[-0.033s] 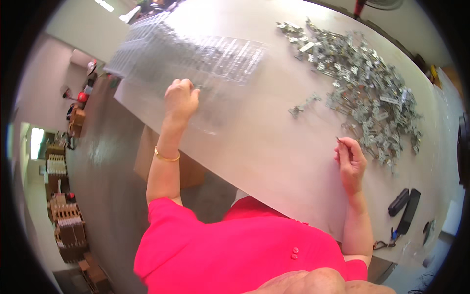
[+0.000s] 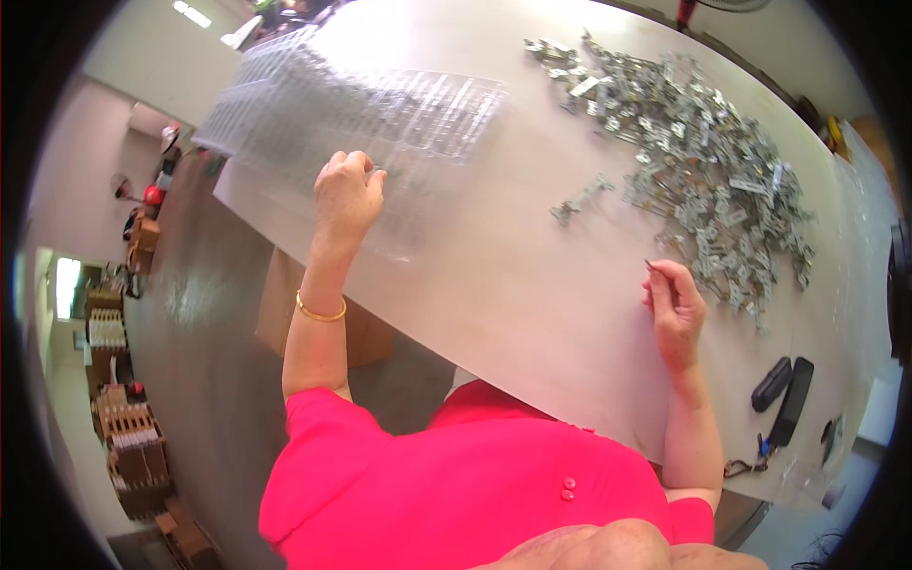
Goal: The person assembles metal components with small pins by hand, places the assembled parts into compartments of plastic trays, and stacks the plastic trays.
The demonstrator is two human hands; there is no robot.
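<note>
My left hand is closed in a pinch over the near part of the clear plastic trays. Whatever lies between its fingertips is too small to make out. My right hand is also closed, its thumb and fingers pinching a small thin dark piece whose kind I cannot tell. Just beyond that hand spreads a large heap of small grey metal parts, tangled together. A small cluster of metal parts lies apart, left of the heap.
The pale tabletop has its near edge against my body. At the right lie a black elongated case, a shorter black object and a strap with a clip. Cardboard boxes stand on the floor at the left.
The view has shifted slightly, so the table and its contents sit a little further left. Both hands keep the same closed pose.
</note>
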